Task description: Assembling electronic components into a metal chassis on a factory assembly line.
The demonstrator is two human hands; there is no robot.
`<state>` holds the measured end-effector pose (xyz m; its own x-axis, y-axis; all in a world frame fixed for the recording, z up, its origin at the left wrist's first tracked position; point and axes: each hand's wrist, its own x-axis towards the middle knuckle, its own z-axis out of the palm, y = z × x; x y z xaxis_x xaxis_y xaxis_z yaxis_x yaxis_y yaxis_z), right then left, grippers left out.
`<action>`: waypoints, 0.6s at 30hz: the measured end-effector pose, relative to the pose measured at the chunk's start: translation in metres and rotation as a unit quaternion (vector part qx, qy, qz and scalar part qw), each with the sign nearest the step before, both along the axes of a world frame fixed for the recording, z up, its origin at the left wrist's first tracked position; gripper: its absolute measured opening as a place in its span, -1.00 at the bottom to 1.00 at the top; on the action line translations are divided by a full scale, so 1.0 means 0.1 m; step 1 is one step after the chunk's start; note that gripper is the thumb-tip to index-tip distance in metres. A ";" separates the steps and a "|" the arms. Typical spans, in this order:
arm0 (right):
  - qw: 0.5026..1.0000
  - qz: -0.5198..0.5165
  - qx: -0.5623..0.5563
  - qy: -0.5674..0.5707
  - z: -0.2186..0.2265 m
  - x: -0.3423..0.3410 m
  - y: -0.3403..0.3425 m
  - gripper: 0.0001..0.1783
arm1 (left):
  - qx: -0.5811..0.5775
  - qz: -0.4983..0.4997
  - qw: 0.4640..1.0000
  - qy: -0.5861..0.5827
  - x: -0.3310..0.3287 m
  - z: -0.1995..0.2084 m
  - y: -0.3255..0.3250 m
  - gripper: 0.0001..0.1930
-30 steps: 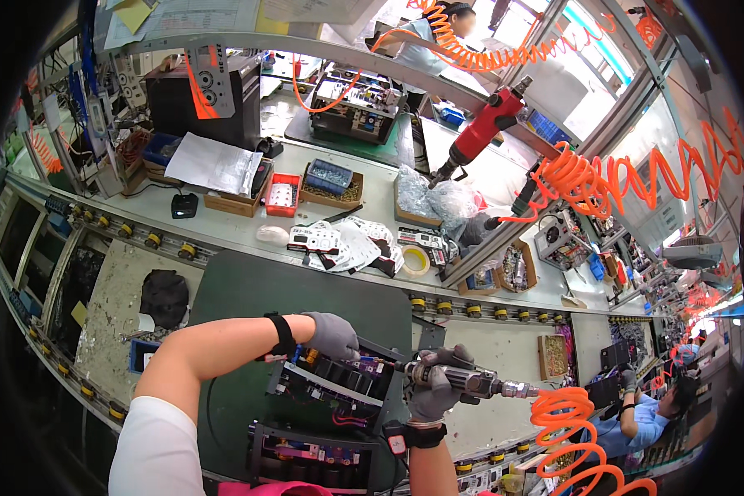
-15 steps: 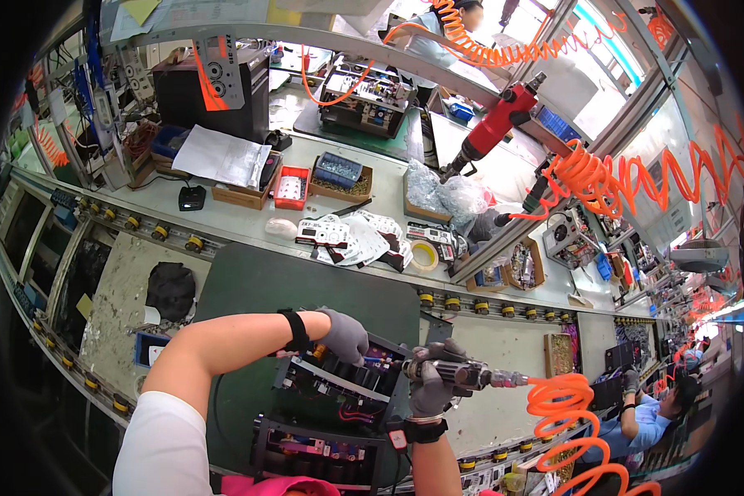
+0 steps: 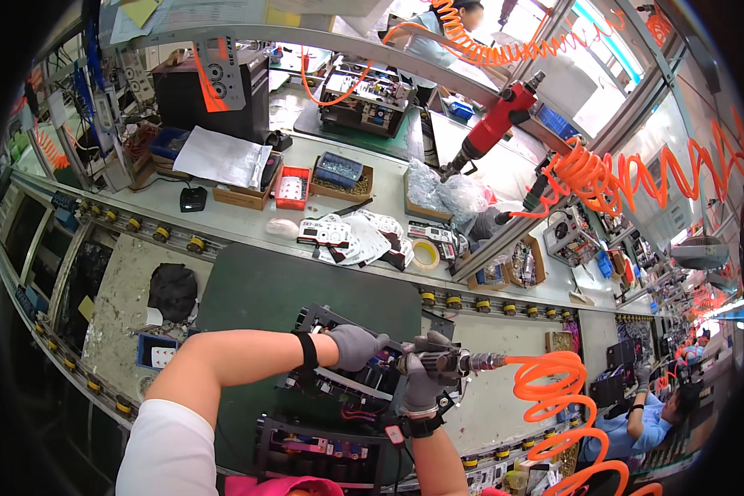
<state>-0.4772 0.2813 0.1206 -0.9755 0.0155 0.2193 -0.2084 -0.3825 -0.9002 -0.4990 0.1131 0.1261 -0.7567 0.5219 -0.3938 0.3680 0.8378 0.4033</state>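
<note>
My right hand, in a grey glove, is wrapped round a pneumatic screwdriver lying roughly level, its orange coiled hose running off to the right. Close to the tool's front end is my gloved left hand, fingers drawn together; what they hold, if anything, is hidden. Both hands are over the far edge of an open black chassis with circuit boards and wires inside. A second, similar chassis sits nearer me. Both rest on a dark green board.
Beyond the roller rail, a shelf carries printed white panels, a tape roll, a red bin and a blue bin. A red power tool hangs above. Left lies a black cloth. A co-worker sits far right.
My left hand has shifted slightly right and its fingers now point toward the tool's front. The screwdriver and right hand have moved a little left, and the hose swings left with them.
</note>
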 end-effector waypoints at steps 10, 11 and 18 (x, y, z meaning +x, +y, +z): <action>0.997 0.021 0.076 -0.012 0.04 0.02 -0.06 -0.43 | -0.021 0.041 0.995 0.092 -0.15 -0.13 0.14 -0.73; 0.999 0.035 0.038 -0.019 0.05 0.04 -0.06 -0.46 | -0.021 0.042 0.994 0.095 -0.16 -0.14 0.16 -0.73; 0.995 0.049 0.092 0.006 0.03 0.05 -0.11 -0.58 | -0.045 0.026 0.989 0.137 -0.20 -0.28 0.19 -0.82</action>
